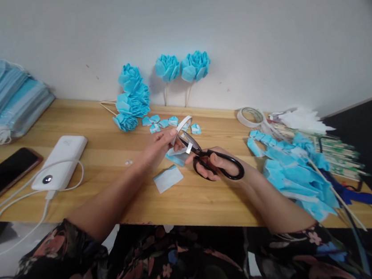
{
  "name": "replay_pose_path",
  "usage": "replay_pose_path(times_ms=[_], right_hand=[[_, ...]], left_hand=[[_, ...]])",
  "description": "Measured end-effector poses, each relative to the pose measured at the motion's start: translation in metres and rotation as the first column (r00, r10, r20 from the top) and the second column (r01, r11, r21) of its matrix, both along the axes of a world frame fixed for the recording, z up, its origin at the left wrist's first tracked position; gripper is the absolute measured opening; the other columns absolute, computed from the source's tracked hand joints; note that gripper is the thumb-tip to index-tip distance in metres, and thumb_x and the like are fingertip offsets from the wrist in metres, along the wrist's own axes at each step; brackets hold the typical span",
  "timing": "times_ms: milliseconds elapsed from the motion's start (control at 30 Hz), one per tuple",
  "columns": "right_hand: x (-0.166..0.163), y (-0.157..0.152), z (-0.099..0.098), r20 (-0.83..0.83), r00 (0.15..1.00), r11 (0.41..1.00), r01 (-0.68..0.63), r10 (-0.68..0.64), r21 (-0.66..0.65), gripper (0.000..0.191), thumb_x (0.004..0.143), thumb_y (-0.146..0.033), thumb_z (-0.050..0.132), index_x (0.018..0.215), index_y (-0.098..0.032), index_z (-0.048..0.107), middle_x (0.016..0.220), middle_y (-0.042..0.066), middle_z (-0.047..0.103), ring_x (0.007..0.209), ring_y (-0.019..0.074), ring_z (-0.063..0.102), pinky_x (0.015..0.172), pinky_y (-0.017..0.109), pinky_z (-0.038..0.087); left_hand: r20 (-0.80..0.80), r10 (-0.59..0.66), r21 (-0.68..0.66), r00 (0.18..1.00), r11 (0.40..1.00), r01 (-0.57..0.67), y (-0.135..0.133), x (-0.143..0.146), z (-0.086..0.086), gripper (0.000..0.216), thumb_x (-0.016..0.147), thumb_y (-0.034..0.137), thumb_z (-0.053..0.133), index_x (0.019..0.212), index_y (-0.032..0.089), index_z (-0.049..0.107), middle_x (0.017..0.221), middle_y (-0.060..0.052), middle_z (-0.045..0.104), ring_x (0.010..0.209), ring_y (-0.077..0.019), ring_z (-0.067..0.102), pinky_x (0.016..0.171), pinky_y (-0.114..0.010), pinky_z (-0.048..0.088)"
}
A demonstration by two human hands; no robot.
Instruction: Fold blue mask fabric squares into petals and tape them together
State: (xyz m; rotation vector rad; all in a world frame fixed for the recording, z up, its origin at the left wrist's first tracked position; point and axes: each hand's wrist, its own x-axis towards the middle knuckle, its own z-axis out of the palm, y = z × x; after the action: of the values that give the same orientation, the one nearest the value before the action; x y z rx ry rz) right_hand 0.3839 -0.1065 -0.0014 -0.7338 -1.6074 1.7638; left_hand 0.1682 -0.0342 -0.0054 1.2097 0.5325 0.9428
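My left hand (167,142) pinches a narrow white ring that looks like a roll of tape (185,121). In my right hand (216,163) are black-handled scissors (234,165), their blades pointing up and left beside the ring. A small white strip (189,147) shows at the blades; whether it is stuck to them I cannot tell. Below my hands a pale blue rectangle of cloth-like material (168,179) lies on the wooden table (137,212), and another blue piece (177,157) is partly hidden by my fingers. Small folded blue pieces (155,127) lie just behind.
Blue handmade flowers (131,103) lie near the wall, and two stemmed ones (196,66) lean on it. At left are stacked masks (3,97), a phone (7,175) and a cabled power bank (62,160). Tape (250,117), blue scraps (294,176) and wrapped sticks (340,153) crowd the right.
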Motion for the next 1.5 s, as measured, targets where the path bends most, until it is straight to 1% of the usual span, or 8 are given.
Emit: replay_pose_path(times_ms=[167, 367, 567, 700, 900, 1067, 1233, 1500], right_hand=[[-0.001, -0.002, 0.002, 0.002, 1.0, 1.0, 0.01, -0.01, -0.011, 0.066, 0.095, -0.07, 0.051, 0.118, -0.011, 0.068, 0.075, 0.0, 0.056, 0.048, 0.0051, 0.042, 0.042, 0.021, 0.028], [-0.002, -0.003, 0.005, 0.0, 1.0, 0.999, 0.026, -0.026, -0.03, 0.068, 0.093, -0.072, 0.054, 0.115, -0.009, 0.069, 0.073, -0.001, 0.056, 0.047, 0.0048, 0.041, 0.042, 0.021, 0.028], [-0.003, -0.002, 0.006, -0.01, 1.0, 1.0, 0.006, -0.007, -0.017, 0.066, 0.093, -0.071, 0.054, 0.114, -0.01, 0.069, 0.073, -0.001, 0.056, 0.047, 0.0041, 0.042, 0.042, 0.02, 0.029], [-0.003, -0.002, 0.008, -0.007, 1.0, 1.0, -0.028, 0.028, 0.003, 0.065, 0.095, -0.07, 0.053, 0.115, -0.01, 0.069, 0.074, -0.001, 0.057, 0.047, 0.0042, 0.043, 0.042, 0.02, 0.031], [-0.005, -0.002, 0.01, -0.017, 0.999, 0.999, -0.041, 0.041, -0.001, 0.063, 0.095, -0.069, 0.054, 0.115, -0.01, 0.068, 0.073, -0.002, 0.056, 0.046, 0.0038, 0.041, 0.043, 0.021, 0.03], [-0.006, -0.003, 0.01, -0.041, 0.999, 1.0, -0.029, 0.029, 0.011, 0.061, 0.096, -0.067, 0.054, 0.114, -0.01, 0.068, 0.074, -0.002, 0.057, 0.046, 0.0037, 0.041, 0.043, 0.021, 0.03], [-0.006, -0.003, 0.011, -0.03, 0.999, 0.999, -0.035, 0.035, 0.015, 0.06, 0.096, -0.066, 0.054, 0.114, -0.01, 0.067, 0.073, -0.002, 0.056, 0.046, 0.003, 0.04, 0.043, 0.02, 0.03], [-0.006, -0.003, 0.01, -0.018, 0.999, 0.999, -0.042, 0.042, 0.008, 0.062, 0.095, -0.067, 0.055, 0.115, -0.009, 0.066, 0.075, -0.001, 0.056, 0.046, 0.0029, 0.041, 0.042, 0.02, 0.03]], left_hand=[[0.004, -0.032, 0.031, 0.999, 0.999, 0.032, 0.002, 0.0, -0.005, 0.056, 0.077, 0.071, 0.071, 0.066, 0.017, 0.064, 0.062, -0.002, 0.058, 0.062, -0.0139, 0.053, 0.063, -0.03, 0.04], [-0.06, -0.058, 0.081, 0.997, 0.995, 0.062, 0.004, -0.003, -0.016, 0.055, 0.078, 0.071, 0.071, 0.069, 0.017, 0.064, 0.07, -0.003, 0.061, 0.067, -0.0139, 0.053, 0.065, -0.029, 0.038], [-0.094, -0.109, 0.094, 0.99, 0.989, 0.118, 0.007, -0.007, -0.023, 0.053, 0.077, 0.07, 0.073, 0.078, 0.017, 0.067, 0.076, -0.003, 0.064, 0.071, -0.0144, 0.057, 0.069, -0.029, 0.043], [-0.117, -0.123, 0.077, 0.986, 0.988, 0.132, 0.007, -0.008, -0.022, 0.055, 0.075, 0.071, 0.074, 0.08, 0.017, 0.067, 0.077, -0.003, 0.065, 0.074, -0.0161, 0.061, 0.072, -0.031, 0.047], [-0.126, -0.066, 0.092, 0.99, 0.993, 0.078, 0.006, -0.008, -0.019, 0.055, 0.075, 0.072, 0.074, 0.08, 0.017, 0.066, 0.076, -0.003, 0.064, 0.074, -0.017, 0.061, 0.072, -0.031, 0.047], [-0.152, -0.107, 0.099, 0.983, 0.987, 0.122, 0.004, -0.007, -0.016, 0.056, 0.073, 0.072, 0.075, 0.078, 0.017, 0.064, 0.078, -0.003, 0.066, 0.073, -0.0153, 0.06, 0.07, -0.029, 0.045], [-0.154, -0.114, 0.127, 0.981, 0.983, 0.134, 0.003, -0.007, -0.012, 0.054, 0.073, 0.071, 0.076, 0.077, 0.018, 0.066, 0.078, -0.004, 0.068, 0.069, -0.0143, 0.059, 0.069, -0.03, 0.045], [-0.166, -0.18, 0.137, 0.969, 0.969, 0.204, 0.004, -0.008, -0.007, 0.059, 0.071, 0.074, 0.076, 0.084, 0.017, 0.069, 0.079, -0.005, 0.069, 0.072, -0.0156, 0.061, 0.071, -0.03, 0.046]])
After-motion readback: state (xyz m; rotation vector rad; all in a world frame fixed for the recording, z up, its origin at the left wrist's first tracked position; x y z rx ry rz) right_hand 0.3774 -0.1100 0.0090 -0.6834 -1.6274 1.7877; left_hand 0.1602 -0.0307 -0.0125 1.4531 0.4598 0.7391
